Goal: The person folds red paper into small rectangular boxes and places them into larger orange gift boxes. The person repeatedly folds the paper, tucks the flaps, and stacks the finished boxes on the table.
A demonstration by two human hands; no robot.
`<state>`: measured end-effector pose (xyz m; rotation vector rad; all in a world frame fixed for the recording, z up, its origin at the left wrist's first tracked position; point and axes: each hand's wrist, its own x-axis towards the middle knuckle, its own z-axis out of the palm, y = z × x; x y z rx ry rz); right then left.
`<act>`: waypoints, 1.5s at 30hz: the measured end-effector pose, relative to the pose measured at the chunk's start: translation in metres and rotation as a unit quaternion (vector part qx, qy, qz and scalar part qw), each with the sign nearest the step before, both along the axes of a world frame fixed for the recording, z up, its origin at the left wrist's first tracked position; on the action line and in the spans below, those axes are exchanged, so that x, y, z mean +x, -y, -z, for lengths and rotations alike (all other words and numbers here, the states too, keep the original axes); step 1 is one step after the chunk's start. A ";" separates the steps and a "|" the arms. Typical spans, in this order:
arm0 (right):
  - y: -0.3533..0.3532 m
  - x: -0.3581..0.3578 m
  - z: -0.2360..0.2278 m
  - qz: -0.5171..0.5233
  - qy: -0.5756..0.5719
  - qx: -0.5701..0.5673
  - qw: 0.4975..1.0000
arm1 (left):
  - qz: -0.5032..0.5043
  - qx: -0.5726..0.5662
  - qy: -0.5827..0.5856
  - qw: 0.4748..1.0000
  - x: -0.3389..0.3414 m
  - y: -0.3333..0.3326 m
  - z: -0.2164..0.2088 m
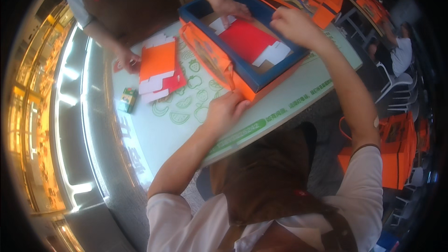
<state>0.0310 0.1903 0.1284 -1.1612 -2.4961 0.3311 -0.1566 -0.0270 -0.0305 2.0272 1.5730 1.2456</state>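
Watching left hand [227, 112]: I see fingers curled at the orange bag [205, 58]; grip, I cannot tell.
Right hand [293, 25]: bent fingers beside the blue box [282, 72]; grasp unclear to me.
Blue box: on the table [170, 145], red carton [247, 39] inside.

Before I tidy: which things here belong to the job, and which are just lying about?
Seemingly in the job:
nearest orange bag
blue box
red carton
orange carton

Apparently just lying about:
small green box
orange bag right of table
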 end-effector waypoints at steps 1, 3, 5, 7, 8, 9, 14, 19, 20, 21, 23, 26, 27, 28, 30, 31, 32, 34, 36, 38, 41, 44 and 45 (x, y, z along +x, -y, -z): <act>0.002 -0.006 0.002 -0.001 0.074 0.016 0.997 | -0.009 -0.011 -0.008 1.000 -0.001 -0.001 0.002; 0.010 -0.021 -0.002 -0.033 0.179 -0.028 0.983 | -0.022 -0.027 -0.019 0.999 -0.002 -0.001 0.005; 0.008 -0.032 0.007 -0.039 0.164 -0.130 0.977 | -0.019 -0.045 -0.018 0.999 -0.003 0.002 0.001; 0.008 -0.042 0.019 -0.017 0.228 -0.066 0.971 | -0.013 -0.061 -0.011 0.998 0.000 0.003 -0.003; 0.008 -0.046 0.022 -0.011 0.260 -0.034 0.965 | -0.011 -0.068 -0.006 0.998 0.001 0.005 -0.005; 0.005 -0.046 0.020 -0.007 0.254 -0.048 0.966 | -0.010 -0.075 -0.001 0.997 0.000 0.004 -0.007; -0.002 -0.052 0.013 0.027 0.201 -0.090 0.975 | -0.004 -0.064 -0.011 0.998 -0.003 0.006 -0.005; -0.011 -0.033 -0.009 -0.060 0.002 -0.121 0.991 | -0.004 -0.075 -0.016 0.997 -0.005 0.008 -0.001; -0.007 -0.029 -0.020 -0.061 -0.033 -0.115 0.991 | -0.006 -0.078 -0.016 0.997 -0.005 0.007 0.001; -0.007 -0.026 -0.023 -0.068 -0.078 -0.116 0.988 | -0.008 -0.080 -0.017 0.997 -0.005 0.007 0.001; -0.011 -0.016 -0.026 -0.077 -0.171 -0.120 0.975 | -0.005 -0.085 -0.012 0.996 -0.004 0.007 -0.001; -0.012 -0.003 -0.048 -0.080 -0.220 -0.171 0.957 | -0.003 -0.087 -0.017 0.996 -0.005 0.006 -0.002; -0.007 0.000 -0.054 -0.092 -0.260 -0.190 0.942 | -0.003 -0.086 -0.021 0.996 -0.004 0.006 -0.002; -0.002 0.002 -0.057 -0.103 -0.274 -0.195 0.936 | -0.009 -0.085 -0.023 0.996 -0.004 0.007 -0.002; 0.005 0.007 -0.061 -0.125 -0.301 -0.206 0.923 | -0.020 -0.082 -0.028 0.996 -0.002 0.007 -0.005; 0.010 0.008 -0.060 -0.124 -0.320 -0.213 0.915 | -0.021 -0.092 -0.023 0.995 -0.002 0.008 -0.005; 0.016 0.008 -0.058 -0.123 -0.338 -0.219 0.907 | -0.022 -0.103 -0.019 0.994 -0.002 0.008 -0.006; 0.025 0.013 -0.052 -0.127 -0.389 -0.233 0.882 | -0.022 -0.114 -0.010 0.993 -0.002 0.009 -0.009; 0.032 0.024 -0.044 -0.138 -0.450 -0.248 0.847 | -0.020 -0.116 -0.001 0.993 -0.001 0.012 -0.012; 0.063 0.037 -0.034 -0.117 -0.442 -0.193 0.868 | -0.013 -0.081 0.003 0.997 -0.002 0.014 -0.013; 0.099 0.058 0.002 -0.115 -0.432 -0.196 0.873 | -0.004 -0.027 0.083 0.996 -0.002 0.021 -0.020; 0.137 0.068 0.042 -0.074 -0.460 -0.263 0.845 | 0.010 0.008 0.172 0.985 0.003 0.030 -0.034; 0.145 0.070 0.056 -0.069 -0.471 -0.272 0.836 | 0.015 0.010 0.214 0.977 0.006 0.033 -0.037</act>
